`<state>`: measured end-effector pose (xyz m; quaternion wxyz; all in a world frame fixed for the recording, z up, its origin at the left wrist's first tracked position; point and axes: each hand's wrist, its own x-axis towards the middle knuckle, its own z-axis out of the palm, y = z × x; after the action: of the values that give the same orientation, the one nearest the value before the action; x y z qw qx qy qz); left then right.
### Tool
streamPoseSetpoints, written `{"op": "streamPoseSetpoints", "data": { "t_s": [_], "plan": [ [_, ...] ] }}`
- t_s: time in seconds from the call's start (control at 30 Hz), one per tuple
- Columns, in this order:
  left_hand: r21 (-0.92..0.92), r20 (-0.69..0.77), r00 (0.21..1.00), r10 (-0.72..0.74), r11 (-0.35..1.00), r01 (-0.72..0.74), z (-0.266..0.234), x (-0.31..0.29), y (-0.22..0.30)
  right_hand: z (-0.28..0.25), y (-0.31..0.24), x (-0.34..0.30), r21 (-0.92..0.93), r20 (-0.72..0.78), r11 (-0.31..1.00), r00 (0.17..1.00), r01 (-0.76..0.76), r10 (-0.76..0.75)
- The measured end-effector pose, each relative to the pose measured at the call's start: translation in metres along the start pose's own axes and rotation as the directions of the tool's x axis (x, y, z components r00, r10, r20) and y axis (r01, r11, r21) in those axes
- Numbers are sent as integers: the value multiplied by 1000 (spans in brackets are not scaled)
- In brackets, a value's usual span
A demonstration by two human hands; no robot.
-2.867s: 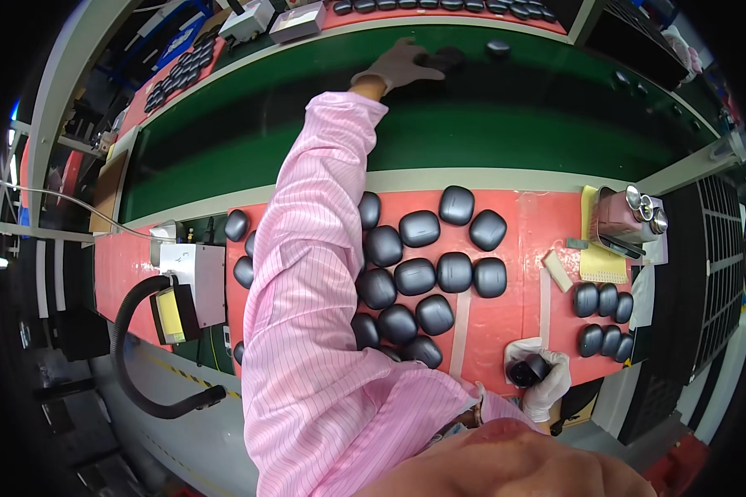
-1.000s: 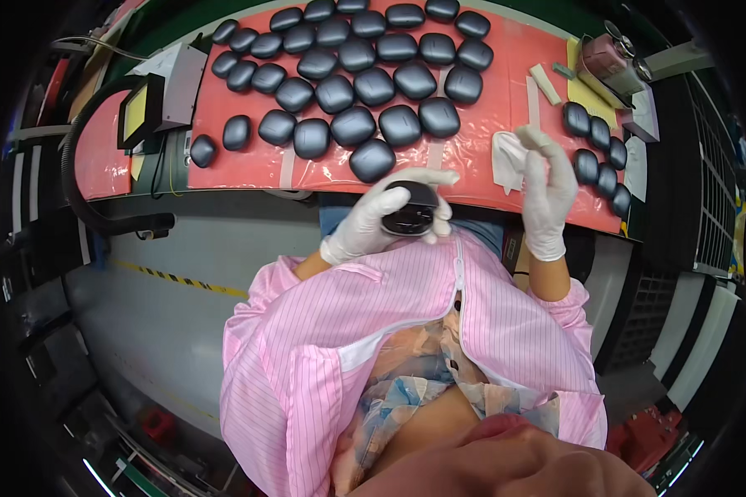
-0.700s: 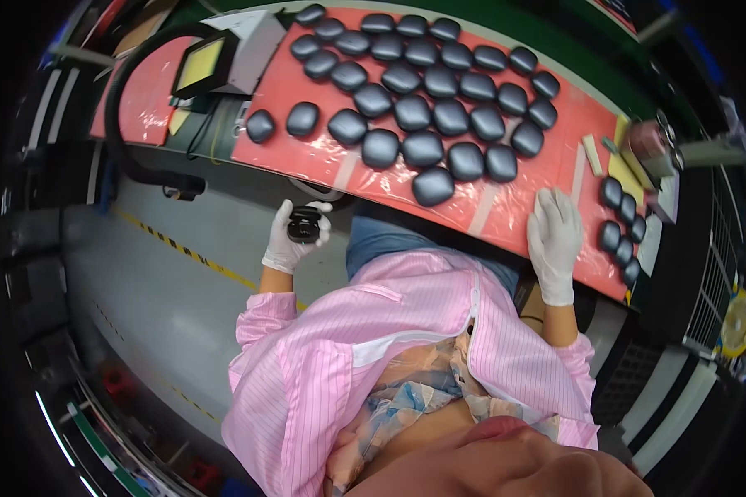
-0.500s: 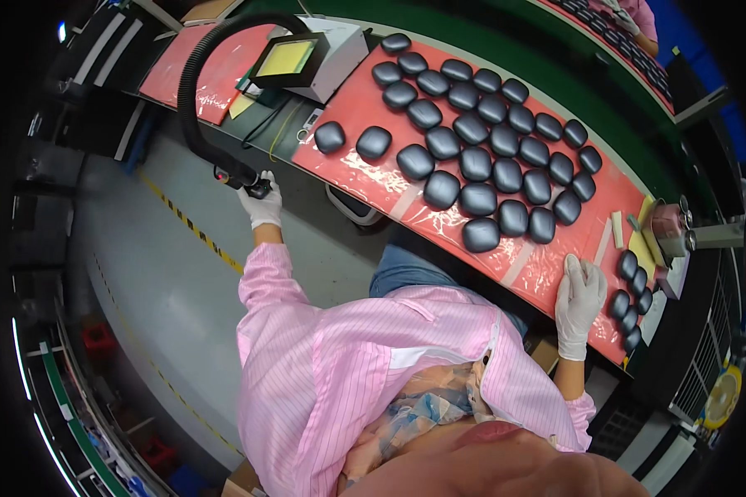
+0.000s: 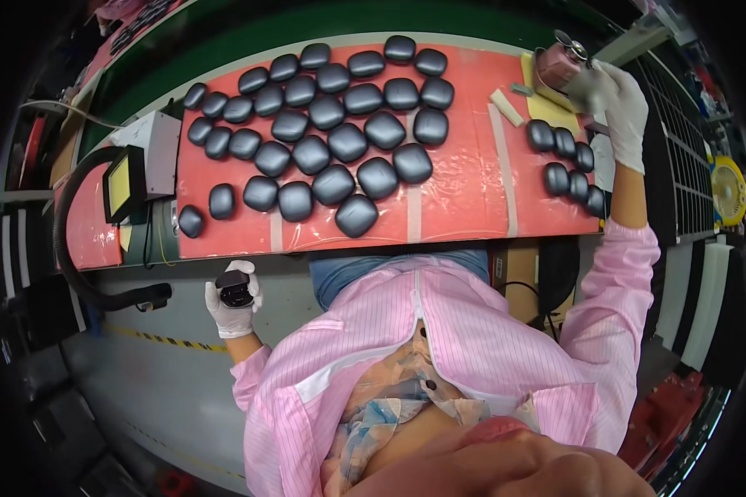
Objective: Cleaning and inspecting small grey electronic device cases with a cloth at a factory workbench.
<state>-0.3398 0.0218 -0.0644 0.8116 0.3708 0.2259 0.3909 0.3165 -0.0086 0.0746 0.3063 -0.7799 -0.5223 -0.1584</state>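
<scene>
A small, glossy black case (image 5: 234, 290) with its lid raised is clasped in the white-gloved left hand (image 5: 229, 316), above the smooth grey floor (image 5: 166, 389) just off the near edge of the red, plastic-sheeted worktop (image 5: 464, 207). Thirty-three rounded, satin-grey cases (image 5: 347, 142) are spread there, and six darker cases (image 5: 578, 184) are set at the right in two rows of three. The gloved right hand (image 5: 624, 108) is raised beside one pink container (image 5: 555, 66); whether anything is held in that grip cannot be told through the blur
</scene>
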Motion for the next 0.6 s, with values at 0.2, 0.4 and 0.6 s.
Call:
{"op": "streamPoseSetpoints", "data": {
  "t_s": [0.2,0.4,0.6],
  "plan": [
    [-225,-179,982,-59,974,18,146,86,-6,29,46,47,-150,189,944,946,295,-265],
    [-321,-87,980,-181,936,144,215,140,-30,27,60,50,-50,307,964,922,261,-234],
    [-353,-97,971,-220,919,173,235,152,-58,5,-134,-77,628,263,777,929,40,-260]
  ]
}}
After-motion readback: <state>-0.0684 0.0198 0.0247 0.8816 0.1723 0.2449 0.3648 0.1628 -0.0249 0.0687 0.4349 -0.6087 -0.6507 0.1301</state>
